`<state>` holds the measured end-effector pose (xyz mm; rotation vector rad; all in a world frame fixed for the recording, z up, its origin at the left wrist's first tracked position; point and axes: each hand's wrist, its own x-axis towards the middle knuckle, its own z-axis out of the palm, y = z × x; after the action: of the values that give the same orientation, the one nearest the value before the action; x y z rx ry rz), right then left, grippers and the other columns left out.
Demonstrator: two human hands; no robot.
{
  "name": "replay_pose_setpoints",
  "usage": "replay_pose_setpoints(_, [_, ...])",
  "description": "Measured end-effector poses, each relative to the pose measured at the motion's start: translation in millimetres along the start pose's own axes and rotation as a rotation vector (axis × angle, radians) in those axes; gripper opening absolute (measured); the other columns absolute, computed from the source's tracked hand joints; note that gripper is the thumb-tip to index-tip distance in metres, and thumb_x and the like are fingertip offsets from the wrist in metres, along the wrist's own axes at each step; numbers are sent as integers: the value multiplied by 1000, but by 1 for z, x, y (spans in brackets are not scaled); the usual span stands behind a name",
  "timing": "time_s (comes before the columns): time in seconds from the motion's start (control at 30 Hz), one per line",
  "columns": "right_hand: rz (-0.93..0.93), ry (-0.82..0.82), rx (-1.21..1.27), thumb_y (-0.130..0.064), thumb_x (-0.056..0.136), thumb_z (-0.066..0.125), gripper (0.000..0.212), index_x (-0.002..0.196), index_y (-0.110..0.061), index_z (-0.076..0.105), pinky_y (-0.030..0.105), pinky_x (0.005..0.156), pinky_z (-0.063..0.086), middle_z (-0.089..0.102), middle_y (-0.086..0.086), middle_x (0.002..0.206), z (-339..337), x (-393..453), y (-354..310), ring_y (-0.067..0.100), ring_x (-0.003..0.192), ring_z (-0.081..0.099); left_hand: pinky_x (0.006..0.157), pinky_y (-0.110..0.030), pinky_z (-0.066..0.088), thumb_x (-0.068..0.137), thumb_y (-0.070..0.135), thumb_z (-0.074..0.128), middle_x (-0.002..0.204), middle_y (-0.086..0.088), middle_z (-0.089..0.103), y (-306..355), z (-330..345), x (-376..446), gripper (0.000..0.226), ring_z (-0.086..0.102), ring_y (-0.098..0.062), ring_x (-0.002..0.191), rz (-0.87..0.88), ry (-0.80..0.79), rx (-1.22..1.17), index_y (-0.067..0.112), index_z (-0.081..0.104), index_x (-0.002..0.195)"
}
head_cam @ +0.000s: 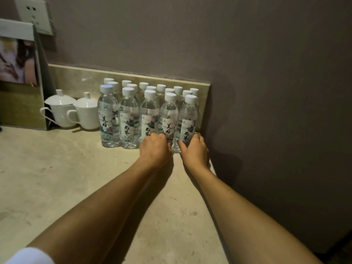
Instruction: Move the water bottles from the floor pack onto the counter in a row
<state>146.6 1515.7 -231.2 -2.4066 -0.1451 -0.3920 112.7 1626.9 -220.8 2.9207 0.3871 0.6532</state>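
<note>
Sleeve: we note a white cuff (30,256) at the lower left corner of the frame.
Counter: we find a pale, scuffed stone-look counter (57,178) filling the lower left and centre; it ends at the wall on the right.
Left hand: our left hand (155,147), at centre, has its fingers curled about the base of the fourth front-row bottle (168,119).
Right hand: our right hand (196,149), just right of centre, is clamped on the base of the end bottle (187,121).
Progress: we count five water bottles in the front row (129,119), with two further rows (152,88) packed behind, all upright and capped. We judge the transfer well advanced; these two are being seated or straightened.
Remaining: the floor pack is out of view, so we cannot tell what is left.
Cups: two white lidded cups (61,109) stand just left of the bottles.
Upstand: a stone backsplash (80,77) runs behind them.
Room: a mauve wall (266,73), a framed picture (19,73) at the left edge, a socket (33,14) upper left; lighting dim.
</note>
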Motion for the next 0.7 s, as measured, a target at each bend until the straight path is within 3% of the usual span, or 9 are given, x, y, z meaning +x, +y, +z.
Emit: replay_pose_setpoints(0.7, [-12, -30, -78, -44, 95, 51, 59, 137, -6, 38, 41, 94, 43, 46, 12, 140, -3, 0, -4, 32, 123, 50, 76, -39, 52, 99, 39, 49, 99, -15, 66, -1, 8, 9, 37, 64, -33, 94, -8, -8, -17, 7, 66, 106])
